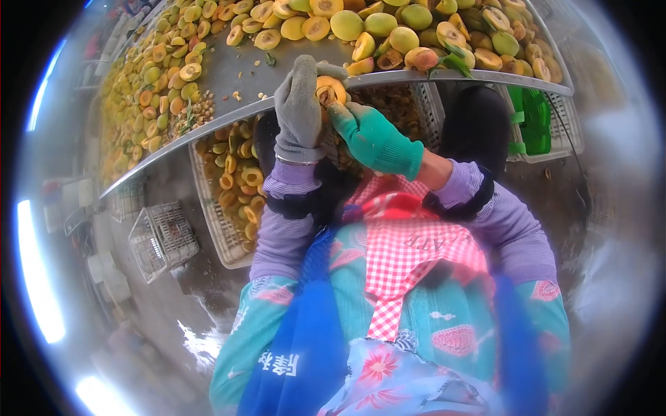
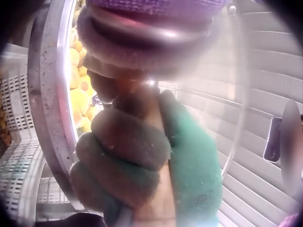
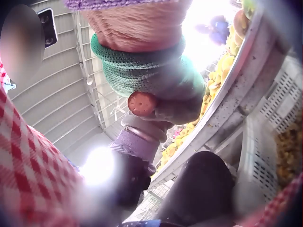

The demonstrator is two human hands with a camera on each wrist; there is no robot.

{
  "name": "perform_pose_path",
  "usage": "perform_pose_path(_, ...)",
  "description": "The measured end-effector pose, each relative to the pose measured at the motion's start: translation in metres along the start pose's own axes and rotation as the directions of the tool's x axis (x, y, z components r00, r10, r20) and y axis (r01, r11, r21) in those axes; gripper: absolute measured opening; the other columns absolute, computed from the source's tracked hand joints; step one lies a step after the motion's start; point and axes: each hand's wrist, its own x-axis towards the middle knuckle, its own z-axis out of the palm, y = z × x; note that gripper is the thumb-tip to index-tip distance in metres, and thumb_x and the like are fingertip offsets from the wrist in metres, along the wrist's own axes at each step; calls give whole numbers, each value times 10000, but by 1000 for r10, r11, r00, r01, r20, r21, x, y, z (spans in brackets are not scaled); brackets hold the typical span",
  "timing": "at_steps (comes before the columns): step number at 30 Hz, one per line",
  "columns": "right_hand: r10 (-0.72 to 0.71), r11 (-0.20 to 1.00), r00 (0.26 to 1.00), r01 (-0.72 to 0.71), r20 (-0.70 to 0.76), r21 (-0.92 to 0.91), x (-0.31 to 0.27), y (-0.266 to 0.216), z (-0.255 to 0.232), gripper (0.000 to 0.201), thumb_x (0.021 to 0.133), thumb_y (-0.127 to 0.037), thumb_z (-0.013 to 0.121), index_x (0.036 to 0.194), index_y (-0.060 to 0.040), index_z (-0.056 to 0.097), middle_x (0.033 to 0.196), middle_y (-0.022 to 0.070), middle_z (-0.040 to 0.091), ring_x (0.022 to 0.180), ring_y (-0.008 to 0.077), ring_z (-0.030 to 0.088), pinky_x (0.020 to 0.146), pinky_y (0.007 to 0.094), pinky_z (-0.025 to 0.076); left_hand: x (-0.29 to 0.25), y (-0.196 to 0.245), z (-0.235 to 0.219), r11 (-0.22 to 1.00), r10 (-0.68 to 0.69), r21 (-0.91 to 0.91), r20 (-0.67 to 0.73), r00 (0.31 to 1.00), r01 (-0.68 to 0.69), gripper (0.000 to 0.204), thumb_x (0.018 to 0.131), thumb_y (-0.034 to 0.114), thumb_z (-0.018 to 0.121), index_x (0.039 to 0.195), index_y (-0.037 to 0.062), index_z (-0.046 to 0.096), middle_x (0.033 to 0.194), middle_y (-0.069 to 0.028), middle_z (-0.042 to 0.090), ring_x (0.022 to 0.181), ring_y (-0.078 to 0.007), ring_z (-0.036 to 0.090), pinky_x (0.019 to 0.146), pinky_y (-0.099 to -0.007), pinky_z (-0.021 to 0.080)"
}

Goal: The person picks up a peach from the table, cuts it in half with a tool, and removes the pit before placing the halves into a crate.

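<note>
My left hand [image 1: 298, 111], in a grey glove, holds a cut apricot half [image 1: 331, 89] over the table's front edge, its orange flesh and brown centre showing. My right hand [image 1: 378, 139] wears a green glove with grey-coated fingers. Those fingers [image 2: 128, 146] curl round the wooden handle [image 2: 156, 201] of a tool, whose round butt end [image 3: 142, 104] shows below the fist in the right wrist view. The tool's working end is hidden between the hands at the fruit. Both hands meet there, the green fingertips right at the apricot half.
The metal table [image 1: 232, 69] bears heaps of whole and halved apricots [image 1: 409, 28], with loose pits [image 1: 201, 111] at left. Under its edge stand a crate of apricot halves [image 1: 236, 184] and another crate [image 1: 430, 111]. A green container [image 1: 534, 121] is at right; a white crate [image 1: 163, 239] lies on the floor.
</note>
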Motion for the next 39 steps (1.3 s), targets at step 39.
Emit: perform_pose_path(39, 278, 377, 855, -515, 437, 769, -44, -32, -23, 413, 1007, -554, 367, 872, -184, 491, 551, -62, 391, 424, 99, 348, 438, 245, 321, 29, 12, 25, 970, -190, -24, 548, 815, 242, 456, 996, 356, 515, 843, -45, 672, 756, -115, 650, 686, -174, 624, 670, -285, 509)
